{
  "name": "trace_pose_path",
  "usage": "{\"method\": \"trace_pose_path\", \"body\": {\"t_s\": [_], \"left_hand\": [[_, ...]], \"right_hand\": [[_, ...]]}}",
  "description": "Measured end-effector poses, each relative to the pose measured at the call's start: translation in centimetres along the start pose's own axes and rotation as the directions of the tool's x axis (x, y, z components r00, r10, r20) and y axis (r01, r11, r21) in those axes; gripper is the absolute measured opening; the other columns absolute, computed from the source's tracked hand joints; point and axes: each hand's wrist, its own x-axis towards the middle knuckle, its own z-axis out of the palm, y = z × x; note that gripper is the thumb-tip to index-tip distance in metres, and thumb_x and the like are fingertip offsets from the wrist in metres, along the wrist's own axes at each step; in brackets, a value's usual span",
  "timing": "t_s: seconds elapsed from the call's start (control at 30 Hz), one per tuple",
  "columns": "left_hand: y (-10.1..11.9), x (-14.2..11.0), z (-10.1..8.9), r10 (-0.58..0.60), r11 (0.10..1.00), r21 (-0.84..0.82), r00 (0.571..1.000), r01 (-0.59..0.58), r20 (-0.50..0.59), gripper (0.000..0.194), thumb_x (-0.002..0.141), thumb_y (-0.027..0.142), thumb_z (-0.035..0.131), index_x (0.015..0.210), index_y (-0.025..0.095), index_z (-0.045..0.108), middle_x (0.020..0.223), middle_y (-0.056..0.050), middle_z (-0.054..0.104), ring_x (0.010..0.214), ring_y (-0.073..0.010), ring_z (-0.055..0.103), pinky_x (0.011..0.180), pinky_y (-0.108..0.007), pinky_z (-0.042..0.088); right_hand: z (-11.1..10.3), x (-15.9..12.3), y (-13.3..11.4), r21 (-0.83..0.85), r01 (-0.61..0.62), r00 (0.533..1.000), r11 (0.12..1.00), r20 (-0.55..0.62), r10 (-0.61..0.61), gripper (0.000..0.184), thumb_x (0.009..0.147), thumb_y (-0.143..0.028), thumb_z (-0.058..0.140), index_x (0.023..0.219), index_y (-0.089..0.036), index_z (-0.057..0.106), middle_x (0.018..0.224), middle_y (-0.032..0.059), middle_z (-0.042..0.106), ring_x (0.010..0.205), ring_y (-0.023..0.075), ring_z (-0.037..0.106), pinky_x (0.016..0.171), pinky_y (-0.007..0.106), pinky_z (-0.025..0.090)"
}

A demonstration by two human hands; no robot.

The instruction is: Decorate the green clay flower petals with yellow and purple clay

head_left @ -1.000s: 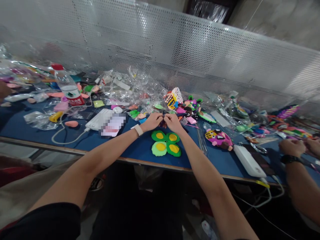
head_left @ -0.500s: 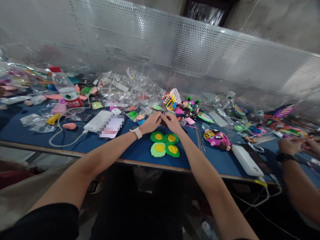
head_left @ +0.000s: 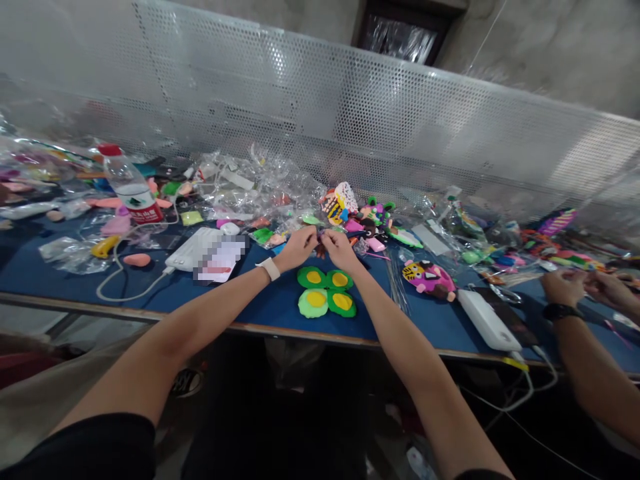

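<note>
Two hands [head_left: 299, 247] [head_left: 340, 248] close together, arms [head_left: 210, 308] outstretched

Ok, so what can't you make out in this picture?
Head view: anything between the fingertips of the bare left hand and bare right hand; the fingers cover it.
Head view: details on the pale flat rectangular device; pixelation masks them.
Head view: contents of the crumpled clear plastic bags; glare and creases hide them.
Head view: whatever the co-worker's hand with the black wristband holds; too small to tell.
</note>
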Motion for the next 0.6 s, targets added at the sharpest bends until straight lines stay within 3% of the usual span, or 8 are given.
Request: {"method": "trace_pose_path", "body": {"t_s": [0.1,0.23,0.4,0.5,0.6], "left_hand": [[0.0,0.2,-0.5,-0.035,0.999,0.014,0.997,0.036,-0.066,0.03,0.106,0.023,0.046,0.077,0.024,0.039,0.071,0.001,0.05,0.069,-0.017,0.046,0.066,-0.032,0.034],[0.0,0.5,-1.0,0.03,0.997,0.075,0.994,-0.022,-0.109,0.027,0.102,0.021,0.05,0.077,0.024,0.041,0.074,-0.001,0.053,0.071,-0.0179,0.048,0.068,-0.033,0.036],[0.2,0.3,-1.4,0.136,0.99,0.062,0.984,-0.129,-0.113,0.025,0.107,0.03,0.045,0.084,0.024,0.047,0.089,-0.007,0.061,0.086,-0.0225,0.059,0.082,-0.037,0.05],[0.2,-0.1,-1.7,0.194,0.981,0.022,0.978,-0.192,-0.08,0.033,0.112,0.049,0.043,0.111,0.02,0.059,0.12,-0.016,0.069,0.115,-0.029,0.065,0.107,-0.046,0.054],[-0.2,-0.4,-1.7,0.215,0.977,0.004,0.976,-0.215,0.026,0.066,0.108,0.072,0.047,0.143,0.016,0.055,0.145,-0.022,0.065,0.136,-0.0352,0.062,0.121,-0.051,0.049]], "right_hand": [[0.4,0.0,-0.2,0.053,0.029,0.998,0.998,-0.058,-0.026,0.047,0.101,-0.058,0.065,0.07,-0.028,0.047,0.064,-0.0006,0.066,0.059,0.0195,0.064,0.062,0.035,0.05],[0.4,0.3,-0.4,0.047,0.012,0.995,0.999,-0.1,-0.007,0.039,0.094,-0.044,0.065,0.064,-0.027,0.049,0.062,-0.0006,0.065,0.061,0.0191,0.065,0.063,0.034,0.05],[-0.2,0.4,-0.7,0.072,-0.051,0.991,0.996,-0.121,0.059,0.036,0.085,-0.045,0.071,0.061,-0.025,0.053,0.063,-0.0017,0.061,0.069,0.0188,0.066,0.072,0.034,0.055],[-0.1,0.5,-0.8,0.163,-0.064,0.989,0.985,-0.119,0.084,0.045,0.084,-0.053,0.072,0.06,-0.026,0.047,0.06,-0.0035,0.051,0.066,0.018,0.062,0.073,0.036,0.058],[0.1,0.5,-0.7,0.254,-0.061,0.987,0.965,-0.131,0.097,0.053,0.082,-0.06,0.074,0.059,-0.027,0.041,0.06,-0.0044,0.045,0.061,0.0158,0.055,0.07,0.035,0.059]]}}
